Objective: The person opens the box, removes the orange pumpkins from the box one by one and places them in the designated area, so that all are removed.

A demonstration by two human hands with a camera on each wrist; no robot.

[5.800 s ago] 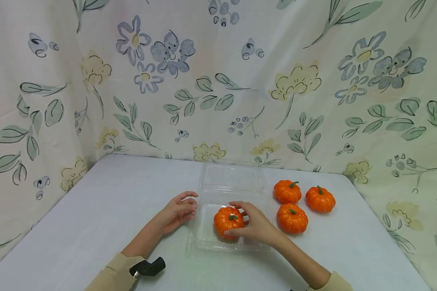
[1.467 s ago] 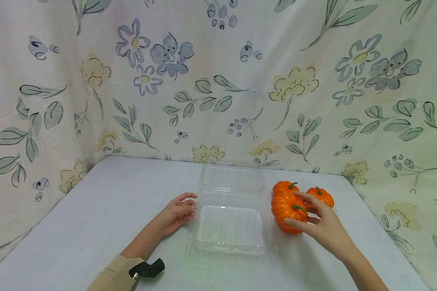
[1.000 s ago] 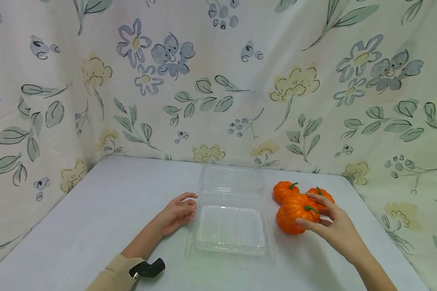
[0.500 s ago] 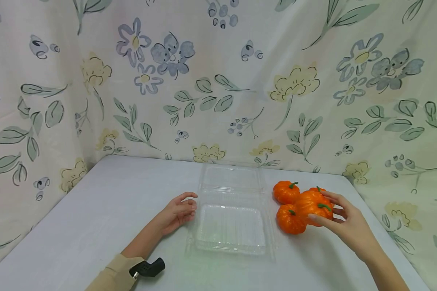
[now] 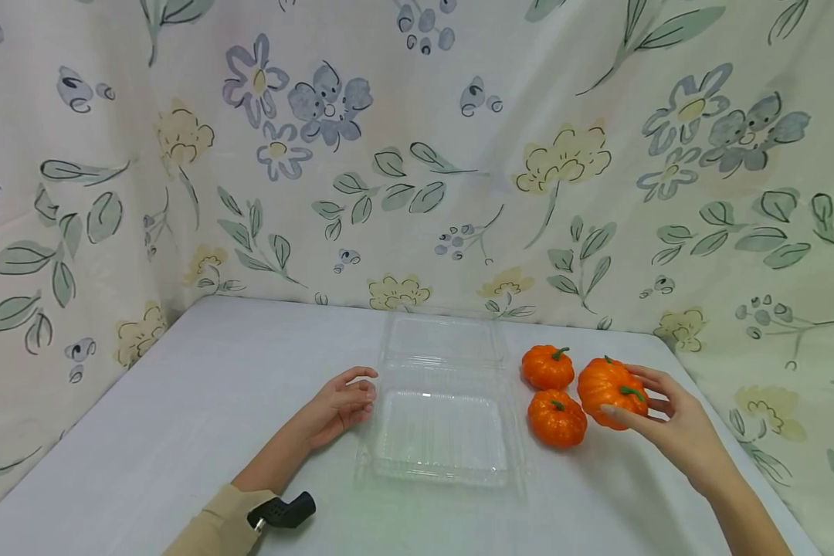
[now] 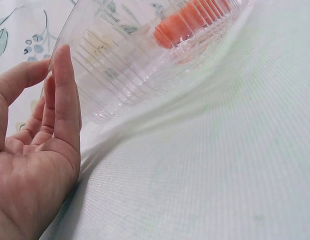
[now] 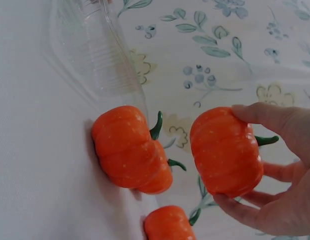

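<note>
In the head view my right hand (image 5: 674, 425) grips a small glossy orange pumpkin (image 5: 610, 403) with a green stem, thumb on the near side and fingers on the far side. The right wrist view shows this pumpkin (image 7: 226, 152) raised off the table. Another pumpkin (image 7: 169, 225) sits behind it, mostly hidden in the head view. Two more, a far pumpkin (image 5: 547, 367) and a near pumpkin (image 5: 557, 418), stand left of it. At the left rim of an open clear plastic clamshell box (image 5: 441, 440), my left hand (image 5: 337, 409) rests with relaxed fingers, fingertips against the edge.
The box's lid (image 5: 445, 338) lies folded back toward the rear of the white table (image 5: 264, 363). Behind the table hangs a floral curtain (image 5: 417, 154). A black device (image 5: 281, 510) is strapped at the left sleeve.
The right hand has taken the pumpkin out of the clear box, carried it right past the nearer pumpkins, and brought it in front of the rightmost one. The left hand has stayed put.
</note>
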